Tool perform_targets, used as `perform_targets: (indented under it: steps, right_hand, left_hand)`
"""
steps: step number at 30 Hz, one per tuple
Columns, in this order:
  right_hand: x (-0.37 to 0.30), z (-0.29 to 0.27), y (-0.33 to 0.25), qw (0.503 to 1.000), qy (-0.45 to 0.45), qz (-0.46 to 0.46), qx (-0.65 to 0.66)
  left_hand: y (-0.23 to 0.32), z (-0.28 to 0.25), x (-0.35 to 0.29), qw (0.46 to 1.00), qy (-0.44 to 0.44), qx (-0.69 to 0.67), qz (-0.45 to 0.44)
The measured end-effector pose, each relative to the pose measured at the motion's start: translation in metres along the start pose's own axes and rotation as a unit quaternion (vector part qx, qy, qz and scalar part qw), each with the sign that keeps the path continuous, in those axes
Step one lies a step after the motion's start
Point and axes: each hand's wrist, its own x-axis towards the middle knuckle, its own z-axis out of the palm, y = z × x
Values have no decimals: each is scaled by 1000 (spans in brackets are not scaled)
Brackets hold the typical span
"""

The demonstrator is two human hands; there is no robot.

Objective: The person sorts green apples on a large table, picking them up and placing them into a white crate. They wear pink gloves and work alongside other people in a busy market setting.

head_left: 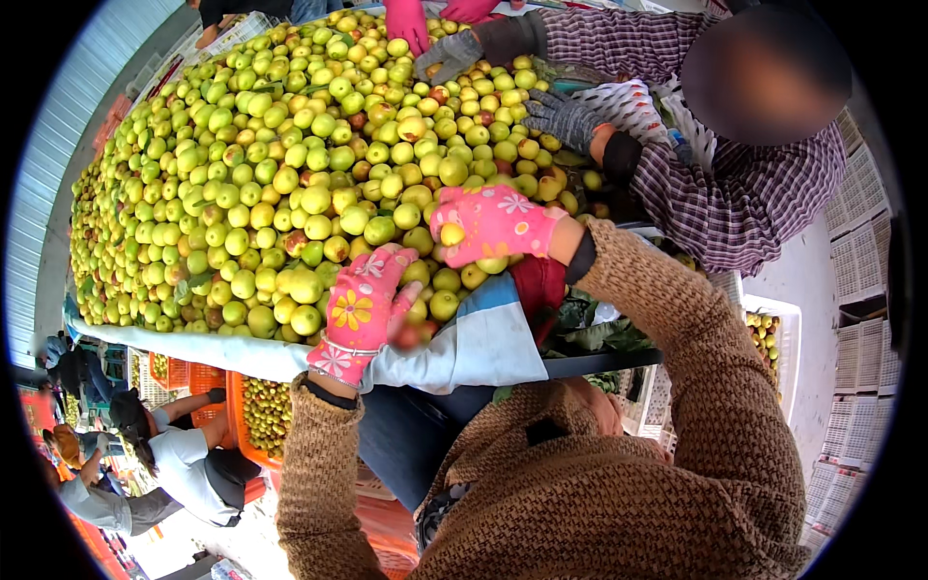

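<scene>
A big heap of yellow-green jujubes (280,179), some with reddish-brown patches, fills the table in front of me. My left hand (356,307), in a pink flowered glove, rests over the near edge of the heap. Its thumb and fingers are apart, and a blurred reddish jujube (414,334) lies just below the thumb. To the right, my right hand (498,224), gloved the same way, reaches across the fruit with fingers curled. A yellow jujube (451,234) shows within its grip; the fingertips are partly hidden.
Pale blue cloth (464,353) covers the table's near edge. A co-worker's grey-gloved hands (565,121) and another's pink gloves (411,21) work at the far side. An orange crate (253,454) of fruit stands lower left; white crates (860,261) are stacked at right.
</scene>
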Motion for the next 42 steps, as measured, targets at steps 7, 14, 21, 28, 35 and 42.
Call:
perform_targets:
  steps: [7,14,21,28,35,42]
  right_hand:
    - [12,-25,70,978,34,204,13]
    - [53,-60,83,978,103,167,73]
    - [149,-21,16,990,129,53,5]
    - [171,-5,8,999,-19,32,-36]
    - [83,-26,36,995,-68,-17,-68]
    - [16,-42,45,973,-141,70,-168]
  left_hand:
    - [5,0,3,1000,1,-20,-19]
    - [8,5,1,998,20,33,-39]
    - [8,2,2,998,38,-4,-55]
    - [8,-3,6,993,98,33,-47]
    - [0,3,-2,993,102,29,-41]
    - [-7,14,-3,993,118,-11,-5]
